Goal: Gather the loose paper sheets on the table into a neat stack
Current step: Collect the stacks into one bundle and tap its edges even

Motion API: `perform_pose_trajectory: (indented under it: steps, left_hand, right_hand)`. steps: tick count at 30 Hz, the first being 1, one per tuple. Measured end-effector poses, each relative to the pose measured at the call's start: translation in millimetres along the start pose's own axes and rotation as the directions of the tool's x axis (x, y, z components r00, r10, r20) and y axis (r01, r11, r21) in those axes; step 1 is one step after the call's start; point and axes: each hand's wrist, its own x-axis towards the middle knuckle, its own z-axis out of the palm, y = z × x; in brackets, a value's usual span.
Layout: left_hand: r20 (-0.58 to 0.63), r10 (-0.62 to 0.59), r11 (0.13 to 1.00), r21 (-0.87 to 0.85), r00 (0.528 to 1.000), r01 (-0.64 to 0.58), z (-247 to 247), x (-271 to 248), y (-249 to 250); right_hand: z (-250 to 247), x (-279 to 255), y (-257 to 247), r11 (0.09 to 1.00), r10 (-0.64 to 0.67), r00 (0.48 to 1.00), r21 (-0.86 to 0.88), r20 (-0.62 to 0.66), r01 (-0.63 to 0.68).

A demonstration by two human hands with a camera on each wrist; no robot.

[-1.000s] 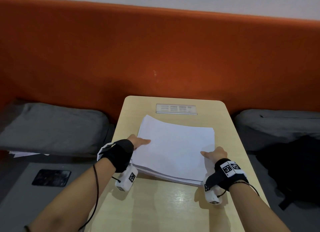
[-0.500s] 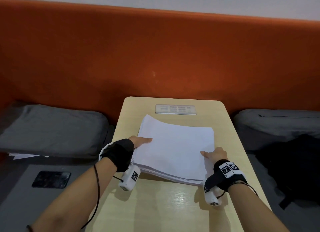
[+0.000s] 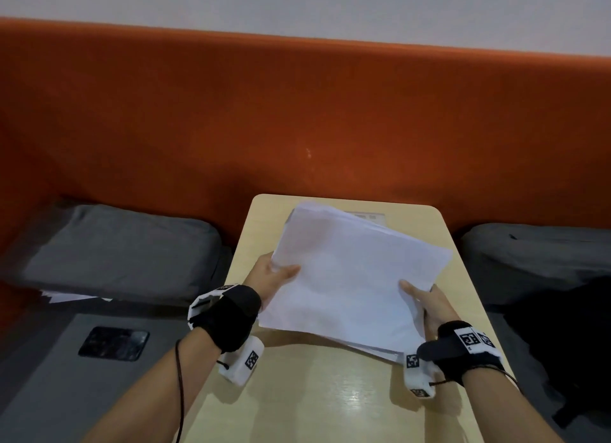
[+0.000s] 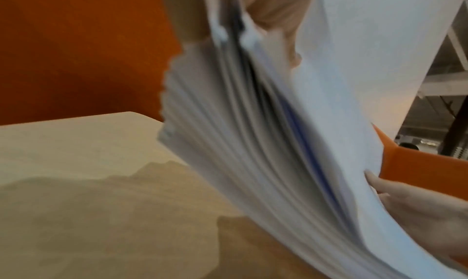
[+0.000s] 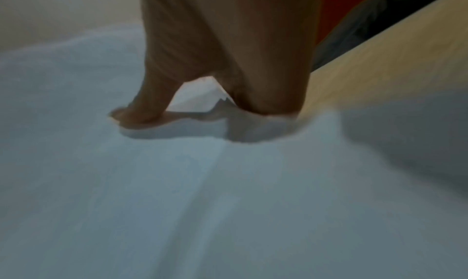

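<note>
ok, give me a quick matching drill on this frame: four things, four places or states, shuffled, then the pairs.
Column 1:
1. paper stack
2. table
3. grey cushion
4. dark phone

Column 2:
A. flat on the grey surface at lower left
B. against the orange backrest, left of the table
C. lifted and tilted, held by left hand and right hand
D. light wood, below the lifted sheets

Pairs: 1-C, 2-D, 3-B, 4-A
</note>
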Motion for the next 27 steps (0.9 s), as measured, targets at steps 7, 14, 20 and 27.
perform_pose_trajectory:
  steps: [7, 14, 20, 27]
  left_hand:
    - [-0.164, 0.149, 0.989, 0.019, 0.975, -0.148, -9.4, 2.3, 30.1]
    - [-0.293, 0.246, 0.969, 0.085, 0.924, -0.231, -15.6, 16.5, 49.5]
    - [-0.307, 0.256, 0.967, 0.087, 0.917, -0.240, -15.2, 6.1, 22.2]
    - [-0.304, 0.244, 0.966, -0.006, 0.921, -0.258, -23.8, 11.0, 23.0]
  right_hand:
    - [15.9, -16.8, -43.8, 0.906, -0.418, 0.909, -0.080, -0.007, 0.416]
    - [33.7, -27.3, -84.8, 0.792, -0.608, 0.794, -0.064, 0.013, 0.607]
    - [41.3, -29.3, -41.8, 0.856, -0.485, 0.873, -0.179, 0.049, 0.485]
    - [36.4, -32.5, -42.1, 0.896, -0.419, 0.905, -0.124, 0.081, 0.426]
